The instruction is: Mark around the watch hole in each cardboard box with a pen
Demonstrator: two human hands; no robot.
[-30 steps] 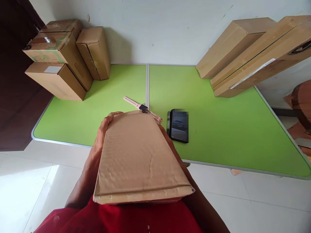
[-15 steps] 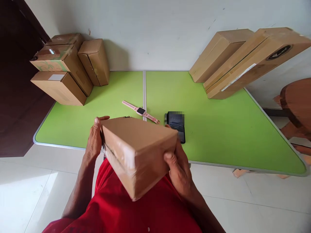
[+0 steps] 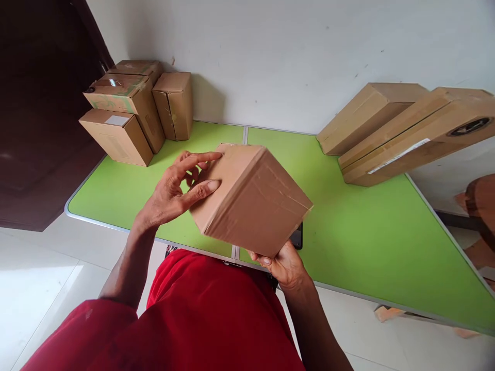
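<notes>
A brown cardboard box (image 3: 259,201) with clear tape along its edges is held tilted above the near part of the green table. My right hand (image 3: 284,265) grips it from below at its lower right corner, the fingers partly hidden underneath. My left hand (image 3: 178,185) touches the box's left face with thumb and index finger spread apart, not wrapped round it. Behind the box's right corner, only a bit of a black phone (image 3: 297,237) shows. The pink-strapped watch seen earlier is hidden.
Several cardboard boxes (image 3: 116,136) are stacked at the table's back left. Two long boxes (image 3: 390,149) lean against the wall at the back right. The green table (image 3: 371,242) has a metal edge, and a brown wooden piece (image 3: 483,201) stands off its right end.
The box has been raised and turned, showing a different face. My left hand has shifted from its side onto its left face, and my right hand has moved beneath it. The view has tilted.
</notes>
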